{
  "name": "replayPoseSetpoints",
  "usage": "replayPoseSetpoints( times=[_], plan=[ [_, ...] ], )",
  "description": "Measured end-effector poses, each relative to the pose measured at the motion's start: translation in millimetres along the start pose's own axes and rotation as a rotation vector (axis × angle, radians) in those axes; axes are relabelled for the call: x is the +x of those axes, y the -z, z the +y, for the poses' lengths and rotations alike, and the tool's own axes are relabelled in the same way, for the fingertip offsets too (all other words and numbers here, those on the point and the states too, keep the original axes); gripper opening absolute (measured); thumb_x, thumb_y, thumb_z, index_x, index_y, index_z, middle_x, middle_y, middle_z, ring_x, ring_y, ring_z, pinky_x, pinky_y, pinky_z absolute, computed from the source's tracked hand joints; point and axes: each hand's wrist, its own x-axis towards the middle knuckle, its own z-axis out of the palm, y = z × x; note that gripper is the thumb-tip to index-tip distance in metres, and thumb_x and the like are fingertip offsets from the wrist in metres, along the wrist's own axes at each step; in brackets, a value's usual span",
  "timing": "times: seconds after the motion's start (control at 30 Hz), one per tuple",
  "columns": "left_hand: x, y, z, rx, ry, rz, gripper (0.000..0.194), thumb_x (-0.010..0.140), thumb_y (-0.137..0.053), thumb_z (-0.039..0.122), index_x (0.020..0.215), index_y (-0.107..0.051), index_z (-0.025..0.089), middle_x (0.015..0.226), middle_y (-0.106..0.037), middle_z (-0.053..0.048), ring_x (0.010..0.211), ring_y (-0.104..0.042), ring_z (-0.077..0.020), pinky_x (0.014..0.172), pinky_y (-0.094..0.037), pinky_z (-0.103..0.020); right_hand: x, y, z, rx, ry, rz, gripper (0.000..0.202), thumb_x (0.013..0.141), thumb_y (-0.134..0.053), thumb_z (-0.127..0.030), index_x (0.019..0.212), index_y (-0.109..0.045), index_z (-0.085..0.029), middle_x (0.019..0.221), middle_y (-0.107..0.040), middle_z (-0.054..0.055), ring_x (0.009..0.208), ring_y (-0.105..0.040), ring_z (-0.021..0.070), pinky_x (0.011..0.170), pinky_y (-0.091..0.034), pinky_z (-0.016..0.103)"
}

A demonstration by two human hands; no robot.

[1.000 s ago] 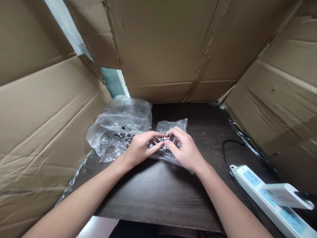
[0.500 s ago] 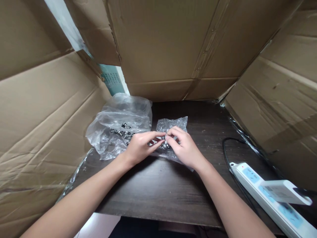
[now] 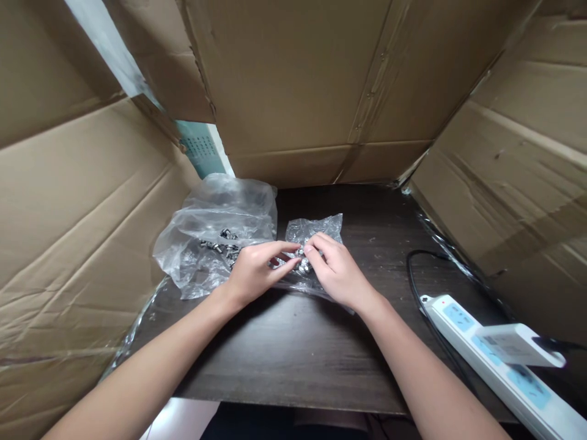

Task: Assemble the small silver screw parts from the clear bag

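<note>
My left hand (image 3: 257,267) and my right hand (image 3: 337,269) meet fingertip to fingertip over a small clear plastic bag (image 3: 328,226). Between them is a small shiny metal piece (image 3: 301,251); the right thumb and forefinger are closed on it, and the left fingertips are at its left side, thumb and forefinger slightly apart. More metal pieces (image 3: 304,265) lie on the small bag just below the fingers. Left of my left hand, a larger clear bag (image 3: 250,208) holds a heap of dark and silver metal parts (image 3: 228,249).
Cardboard walls (image 3: 293,79) surround the dark wooden table (image 3: 293,354) at the back and both sides. At the right lies a white power strip (image 3: 493,366) with a plugged-in adapter (image 3: 516,345) and a black cable (image 3: 415,281).
The whole view has shifted slightly. The left fingertips have opened a little away from the right ones, and the metal piece between them shows more clearly.
</note>
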Motion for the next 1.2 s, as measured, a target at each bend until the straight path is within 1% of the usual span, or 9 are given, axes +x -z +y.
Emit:
replayPoseSetpoints(
  times=[0.13, 0.27, 0.43, 0.53, 0.7, 0.93, 1.0, 1.1, 1.2],
  plan=[
    [-0.5, -0.2, -1.6, 0.023, 0.006, 0.017, 0.018, 0.089, -0.071, 0.022, 0.105, -0.072, 0.014, 0.091, -0.079, -0.004, 0.063, -0.072, -0.0105, 0.062, -0.060, -0.019, -1.4, 1.8, -0.1, 0.004, -0.022, -0.020, 0.015, 0.097, -0.049, -0.022, 0.087, -0.059, -0.020, 0.092, -0.059, 0.002, 0.084, -0.056, 0.0162, 0.075, -0.041, 0.030],
    [-1.7, -1.2, -2.8, 0.033, -0.006, 0.017, 0.019, 0.091, -0.069, 0.025, 0.106, -0.073, 0.014, 0.089, -0.079, -0.004, 0.064, -0.072, -0.0114, 0.061, -0.060, -0.020, -2.3, 0.3, 2.2, -0.028, -0.008, -0.032, 0.009, 0.094, -0.053, -0.021, 0.087, -0.059, -0.020, 0.093, -0.059, 0.002, 0.085, -0.056, 0.0169, 0.075, -0.042, 0.030],
    [-2.3, -1.8, -3.2, 0.046, -0.001, -0.008, 0.018, 0.092, -0.068, 0.025, 0.106, -0.073, 0.015, 0.090, -0.079, -0.004, 0.065, -0.073, -0.0118, 0.061, -0.060, -0.020, -2.2, -0.8, 3.3, -0.042, -0.036, -0.050, 0.022, 0.098, -0.048, -0.025, 0.080, -0.058, -0.019, 0.089, -0.058, 0.003, 0.084, -0.055, 0.0167, 0.076, -0.042, 0.031],
    [-2.8, -2.3, -2.9, 0.028, 0.010, -0.020, 0.018, 0.091, -0.068, 0.024, 0.107, -0.073, 0.015, 0.091, -0.079, -0.004, 0.063, -0.072, -0.0113, 0.061, -0.060, -0.019, -2.0, -1.5, 4.4, -0.045, -0.040, -0.039, 0.023, 0.099, -0.047, -0.025, 0.080, -0.058, -0.019, 0.089, -0.058, 0.002, 0.085, -0.055, 0.0163, 0.077, -0.041, 0.031],
    [-4.0, -3.9, -2.0, -0.003, -0.003, -0.042, 0.019, 0.090, -0.069, 0.021, 0.108, -0.072, 0.016, 0.094, -0.079, -0.003, 0.068, -0.073, -0.0113, 0.064, -0.060, -0.018, -1.5, -2.2, 6.6, -0.070, -0.022, -0.034, 0.033, 0.102, -0.042, -0.026, 0.070, -0.049, -0.019, 0.083, -0.055, 0.002, 0.079, -0.052, 0.0158, 0.073, -0.039, 0.030],
    [-3.3, -3.2, -2.0, -0.002, 0.033, 0.001, 0.019, 0.090, -0.069, 0.023, 0.107, -0.072, 0.016, 0.092, -0.079, -0.003, 0.069, -0.073, -0.0122, 0.064, -0.061, -0.020, -1.9, -1.4, 2.3, -0.035, -0.021, -0.033, 0.017, 0.096, -0.052, -0.022, 0.080, -0.058, -0.020, 0.089, -0.060, 0.002, 0.084, -0.056, 0.0169, 0.074, -0.040, 0.030],
    [-2.9, -3.0, -1.7, -0.013, 0.019, -0.009, 0.019, 0.091, -0.068, 0.022, 0.108, -0.071, 0.016, 0.094, -0.079, -0.004, 0.068, -0.073, -0.0118, 0.064, -0.061, -0.019, -1.8, -2.0, 2.9, -0.080, -0.033, -0.019, 0.020, 0.096, -0.051, -0.024, 0.077, -0.056, -0.020, 0.087, -0.059, 0.002, 0.081, -0.055, 0.0169, 0.071, -0.039, 0.030],
    [-2.5, -2.7, -1.1, -0.001, 0.022, -0.011, 0.019, 0.091, -0.069, 0.023, 0.108, -0.072, 0.016, 0.095, -0.079, -0.004, 0.066, -0.072, -0.0110, 0.063, -0.061, -0.019, -1.5, -1.1, 4.1, -0.151, -0.066, 0.068, 0.031, 0.099, -0.047, -0.030, 0.070, -0.052, -0.020, 0.081, -0.056, 0.002, 0.075, -0.052, 0.0164, 0.067, -0.037, 0.030],
    [-2.5, -2.6, -1.1, 0.024, 0.033, 0.019, 0.019, 0.090, -0.069, 0.026, 0.107, -0.073, 0.016, 0.093, -0.079, -0.005, 0.063, -0.072, -0.0115, 0.063, -0.061, -0.021, -1.7, 0.4, 3.4, -0.126, -0.051, 0.092, 0.026, 0.098, -0.050, -0.032, 0.075, -0.056, -0.020, 0.083, -0.057, 0.002, 0.075, -0.054, 0.0163, 0.066, -0.038, 0.029]
  ],
)
